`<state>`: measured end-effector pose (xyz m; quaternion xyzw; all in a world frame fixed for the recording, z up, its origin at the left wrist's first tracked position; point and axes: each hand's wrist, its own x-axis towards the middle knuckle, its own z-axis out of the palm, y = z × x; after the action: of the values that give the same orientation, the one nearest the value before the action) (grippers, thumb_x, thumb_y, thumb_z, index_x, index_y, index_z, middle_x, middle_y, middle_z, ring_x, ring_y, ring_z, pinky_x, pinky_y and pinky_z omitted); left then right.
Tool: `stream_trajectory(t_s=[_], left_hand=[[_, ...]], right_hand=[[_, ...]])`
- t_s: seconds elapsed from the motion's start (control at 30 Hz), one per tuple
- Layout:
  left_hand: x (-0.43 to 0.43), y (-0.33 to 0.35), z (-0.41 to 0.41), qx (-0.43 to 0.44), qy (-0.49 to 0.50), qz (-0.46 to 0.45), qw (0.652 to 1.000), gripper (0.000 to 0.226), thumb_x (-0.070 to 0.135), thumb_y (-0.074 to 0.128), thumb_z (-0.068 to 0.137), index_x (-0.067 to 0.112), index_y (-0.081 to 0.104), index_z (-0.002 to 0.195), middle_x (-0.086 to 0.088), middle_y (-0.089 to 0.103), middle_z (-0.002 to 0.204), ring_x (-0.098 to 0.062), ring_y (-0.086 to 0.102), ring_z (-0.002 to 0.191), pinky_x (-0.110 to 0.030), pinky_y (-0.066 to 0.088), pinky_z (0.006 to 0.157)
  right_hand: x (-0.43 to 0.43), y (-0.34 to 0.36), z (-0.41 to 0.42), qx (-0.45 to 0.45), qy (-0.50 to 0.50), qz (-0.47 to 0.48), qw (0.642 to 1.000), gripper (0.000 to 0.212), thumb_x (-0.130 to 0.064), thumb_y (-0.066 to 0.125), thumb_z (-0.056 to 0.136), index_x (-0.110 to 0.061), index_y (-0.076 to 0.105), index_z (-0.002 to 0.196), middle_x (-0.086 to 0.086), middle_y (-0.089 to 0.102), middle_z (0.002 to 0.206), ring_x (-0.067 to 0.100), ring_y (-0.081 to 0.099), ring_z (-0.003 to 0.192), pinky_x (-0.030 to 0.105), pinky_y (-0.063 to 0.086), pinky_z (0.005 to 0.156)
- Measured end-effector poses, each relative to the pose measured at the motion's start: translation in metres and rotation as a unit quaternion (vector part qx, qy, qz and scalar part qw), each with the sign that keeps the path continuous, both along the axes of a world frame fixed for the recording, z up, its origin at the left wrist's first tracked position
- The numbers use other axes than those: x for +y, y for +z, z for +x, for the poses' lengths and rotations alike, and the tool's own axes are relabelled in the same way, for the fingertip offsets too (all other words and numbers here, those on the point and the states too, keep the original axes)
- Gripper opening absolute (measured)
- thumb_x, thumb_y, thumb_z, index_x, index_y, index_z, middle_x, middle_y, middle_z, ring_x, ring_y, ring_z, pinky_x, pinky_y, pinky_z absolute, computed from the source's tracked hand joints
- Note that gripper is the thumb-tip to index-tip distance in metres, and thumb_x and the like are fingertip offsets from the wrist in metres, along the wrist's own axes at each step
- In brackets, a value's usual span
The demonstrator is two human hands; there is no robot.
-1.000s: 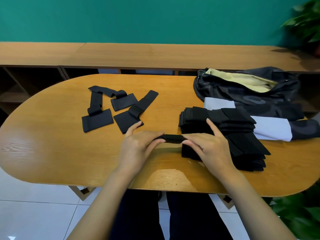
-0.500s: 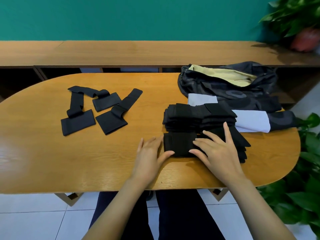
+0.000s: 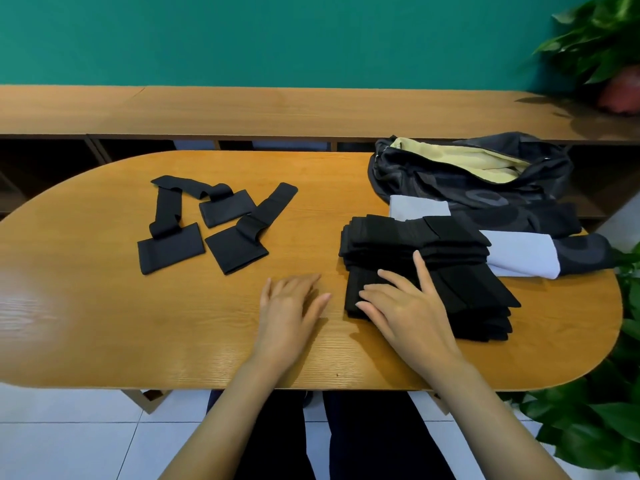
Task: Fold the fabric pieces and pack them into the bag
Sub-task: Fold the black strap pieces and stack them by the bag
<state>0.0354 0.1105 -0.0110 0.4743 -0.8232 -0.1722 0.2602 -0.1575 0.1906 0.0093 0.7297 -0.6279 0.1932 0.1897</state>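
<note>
our left hand (image 3: 291, 306) slid off the folded stack (image 3: 415, 258) to the surface (image 3: 104, 323), flat; right hand (image 3: 405, 306) presses it, fingers straight. next: unfolded pieces (image 3: 207, 223), centre left.

Under the right fingers (image 3: 421, 271) the folded stack (image 3: 398, 233) is plain black, like the loose strips (image 3: 166, 247) beyond the left fingers (image 3: 294, 284). Farther out, the bag (image 3: 433, 181) is charcoal with grey rings, pale-yellow lining, whitish panels. The bench (image 3: 104, 323) is honey-brown woodgrain.

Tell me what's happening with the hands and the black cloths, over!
Left hand open, empty. Right hand open, flat on folded stack. Three unfolded pieces to go. Bag unzipped, nothing blocking.
</note>
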Motion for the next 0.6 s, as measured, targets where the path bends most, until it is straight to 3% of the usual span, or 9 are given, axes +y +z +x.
stream_trajectory(t_s=[0.17, 0.3, 0.37, 0.5, 0.6], left_hand=[[-0.028, -0.007, 0.055, -0.006, 0.087, -0.024, 0.996, 0.045, 0.043, 0.043, 0.099, 0.02, 0.057, 0.134, 0.0, 0.057, 0.136, -0.018, 0.044, 0.131, -0.043, 0.018, 0.118], [-0.046, -0.012, 0.086, -0.08, 0.12, -0.01, 0.989, 0.052, 0.045, 0.039, 0.101, 0.02, 0.042, 0.146, -0.004, 0.03, 0.158, -0.02, 0.014, 0.149, -0.045, 0.0, 0.121], [-0.05, -0.016, 0.092, -0.112, 0.105, -0.013, 0.988, 0.055, 0.048, 0.032, 0.101, 0.021, 0.038, 0.149, -0.001, 0.031, 0.158, -0.017, 0.009, 0.15, -0.043, -0.01, 0.118], [-0.048, -0.014, 0.095, -0.022, 0.043, -0.054, 0.997, 0.053, 0.046, 0.026, 0.1, 0.02, 0.054, 0.136, 0.002, 0.06, 0.133, -0.011, 0.038, 0.137, -0.04, -0.003, 0.121], [-0.047, -0.014, 0.098, 0.027, 0.038, -0.067, 0.997, 0.051, 0.045, 0.028, 0.1, 0.021, 0.056, 0.135, 0.002, 0.061, 0.13, -0.009, 0.043, 0.132, -0.036, 0.007, 0.121]], right_hand=[[-0.035, -0.005, 0.048, -0.007, 0.055, 0.047, 0.997, 0.043, -0.043, 0.038, 0.099, -0.023, 0.076, 0.094, -0.01, 0.074, 0.095, 0.015, 0.063, 0.112, 0.051, 0.011, 0.121], [-0.063, -0.008, 0.084, -0.024, 0.094, 0.092, 0.991, 0.046, -0.044, 0.034, 0.1, -0.023, 0.075, 0.095, -0.01, 0.074, 0.095, 0.014, 0.062, 0.113, 0.048, 0.006, 0.121], [-0.073, -0.01, 0.097, -0.028, 0.101, 0.107, 0.989, 0.043, -0.042, 0.035, 0.099, -0.022, 0.074, 0.099, -0.009, 0.073, 0.099, 0.016, 0.061, 0.113, 0.047, 0.003, 0.121], [-0.084, -0.015, 0.109, -0.046, 0.101, 0.123, 0.986, 0.032, -0.036, 0.048, 0.096, -0.021, 0.071, 0.112, -0.004, 0.069, 0.116, 0.019, 0.056, 0.121, 0.05, 0.01, 0.12], [-0.084, -0.018, 0.11, -0.049, 0.086, 0.139, 0.985, 0.038, -0.036, 0.05, 0.096, -0.021, 0.063, 0.128, -0.002, 0.062, 0.131, 0.019, 0.051, 0.129, 0.052, 0.018, 0.119]])
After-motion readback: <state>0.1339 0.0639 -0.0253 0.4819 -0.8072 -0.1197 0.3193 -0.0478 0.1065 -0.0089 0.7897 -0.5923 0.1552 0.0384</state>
